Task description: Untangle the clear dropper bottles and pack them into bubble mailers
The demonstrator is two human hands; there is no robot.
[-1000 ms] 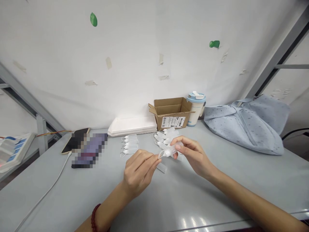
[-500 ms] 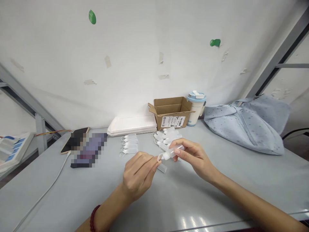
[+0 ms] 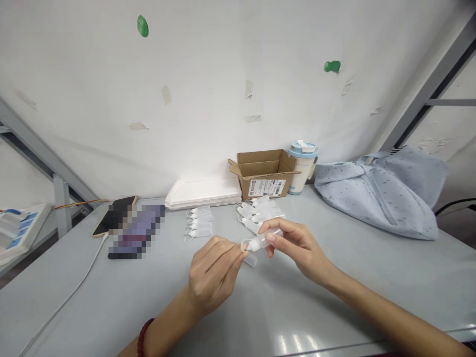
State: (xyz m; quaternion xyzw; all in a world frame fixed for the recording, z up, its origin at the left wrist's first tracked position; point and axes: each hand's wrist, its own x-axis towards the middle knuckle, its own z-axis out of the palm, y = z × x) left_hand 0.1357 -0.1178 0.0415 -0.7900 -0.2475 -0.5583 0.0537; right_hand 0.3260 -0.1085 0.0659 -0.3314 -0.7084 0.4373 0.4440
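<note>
My right hand (image 3: 295, 245) pinches a small translucent plastic dropper bottle (image 3: 260, 241) just above the grey table (image 3: 334, 292), its nozzle pointing left. My left hand (image 3: 213, 270) has its fingers curled and pinches at the bottle's nozzle end, where a small white ring or cap loop (image 3: 244, 245) shows. A small clear cap (image 3: 252, 259) lies on the table right under the bottle. Behind the hands lies a heap of similar bottles (image 3: 258, 213), and to its left a row of small white caps with loops (image 3: 201, 223).
A stack of white trays (image 3: 203, 193), an open cardboard box (image 3: 264, 173) and a white-and-blue lidded cup (image 3: 302, 166) stand by the wall. A pale blue cloth bag (image 3: 386, 196) lies at right. A phone (image 3: 115, 215) with a white cable (image 3: 70, 297) lies at left.
Both hands and the bottle have drifted slightly lower and nearer to me. The grip is the same.
</note>
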